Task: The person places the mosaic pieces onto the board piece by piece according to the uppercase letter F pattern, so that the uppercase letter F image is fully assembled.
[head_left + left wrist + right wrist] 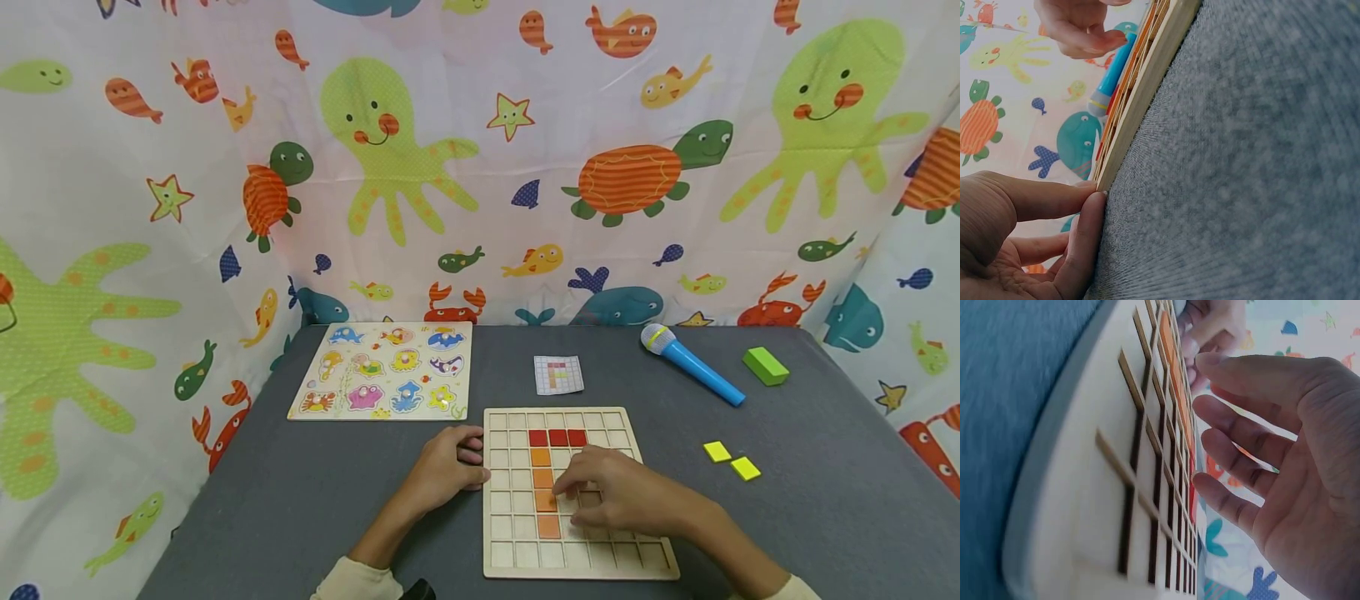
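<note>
A pale wooden grid board (517, 554) lies on the table, its square cells split by thin ridges. Three red tiles (557, 437) form a row near its far side, and a column of several orange tiles (542, 478) runs down from the leftmost one. At the board's left edge, my left hand (446, 467) pinches the rim with thumb and a finger, as the left wrist view shows. My right hand (630, 492) hovers over the board's middle, fingers loosely bent, nothing visible between them. Its fingertips are close to the orange column; whether they touch a tile I cannot tell.
Two yellow tiles (717, 452) lie right of the board. Farther back are a green block (766, 366), a blue toy microphone (701, 372) and a small pattern card (558, 375). A sea-animal puzzle board (382, 375) lies back left, before a printed curtain (480, 208).
</note>
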### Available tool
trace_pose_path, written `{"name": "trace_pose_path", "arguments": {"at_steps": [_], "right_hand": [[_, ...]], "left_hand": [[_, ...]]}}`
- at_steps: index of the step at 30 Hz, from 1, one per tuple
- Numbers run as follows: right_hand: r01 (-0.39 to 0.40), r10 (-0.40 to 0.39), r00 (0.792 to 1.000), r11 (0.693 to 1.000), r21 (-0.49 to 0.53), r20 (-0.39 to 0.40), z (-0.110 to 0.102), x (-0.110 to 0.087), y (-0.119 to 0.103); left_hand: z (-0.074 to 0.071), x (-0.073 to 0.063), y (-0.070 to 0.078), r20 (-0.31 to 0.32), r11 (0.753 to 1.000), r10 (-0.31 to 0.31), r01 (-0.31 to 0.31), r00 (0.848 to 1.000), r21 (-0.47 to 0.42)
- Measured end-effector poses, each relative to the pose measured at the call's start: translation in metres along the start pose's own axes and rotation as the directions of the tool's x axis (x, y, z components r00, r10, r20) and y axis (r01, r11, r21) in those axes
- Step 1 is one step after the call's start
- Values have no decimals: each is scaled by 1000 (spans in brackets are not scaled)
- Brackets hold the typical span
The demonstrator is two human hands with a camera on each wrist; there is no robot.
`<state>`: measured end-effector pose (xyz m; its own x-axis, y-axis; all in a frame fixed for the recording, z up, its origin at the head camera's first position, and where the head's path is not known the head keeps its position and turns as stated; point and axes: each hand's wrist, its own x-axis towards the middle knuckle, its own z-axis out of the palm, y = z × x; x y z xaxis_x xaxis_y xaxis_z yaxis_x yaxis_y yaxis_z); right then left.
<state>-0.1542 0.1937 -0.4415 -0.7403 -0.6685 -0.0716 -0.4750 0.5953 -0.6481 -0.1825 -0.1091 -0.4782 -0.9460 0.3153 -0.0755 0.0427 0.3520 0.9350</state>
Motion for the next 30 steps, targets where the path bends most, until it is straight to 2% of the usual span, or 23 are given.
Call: {"name": "trace_pose_path", "arguments": {"at_steps": [5,14,21,30], "right_hand": [[1,0,999,999,34,-32,-9,-13,13],[-76,73,988,997,-20,-133,-31,-38,27],[-161,151,969,986,-36,-198,-45,-59,39],[-233,193,929,968,-93,-317,-60,-84,59]], "left_hand": [[0,0,0,-1,1000,0,0,1000,0],[0,0,1,2,1000,-8,8,1000,-22],[0,1,0,-7,1000,-8,8,1000,2],[0,0,0,-3,1000,-4,4,1000,6]]}}
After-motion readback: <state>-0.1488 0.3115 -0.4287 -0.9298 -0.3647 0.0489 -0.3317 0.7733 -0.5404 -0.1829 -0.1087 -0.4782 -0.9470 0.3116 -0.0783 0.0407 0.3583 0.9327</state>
